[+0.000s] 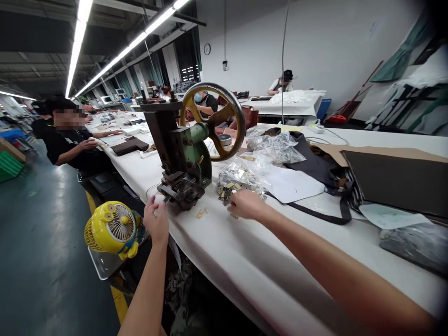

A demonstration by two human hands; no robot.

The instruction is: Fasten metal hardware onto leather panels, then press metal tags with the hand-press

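A green hand press [187, 161] with a yellow hand wheel [213, 120] stands on the white table [245, 261]. My left hand [156, 220] is at the table's near edge just left of the press base, its fingers pinched on something small and pale that I cannot make out. My right hand [246, 204] rests knuckles-up beside a plastic bag of small brass parts [238, 179], fingers curled under and hidden. One loose brass piece [200, 213] lies on the cloth between my hands.
A yellow cartoon fan [112, 228] sits below the table edge at left. Clear bags [276, 147], a dark strapped bag [315, 168], paper and a cardboard box [395, 179] crowd the right. A person in black [70, 144] sits at left; others work farther back.
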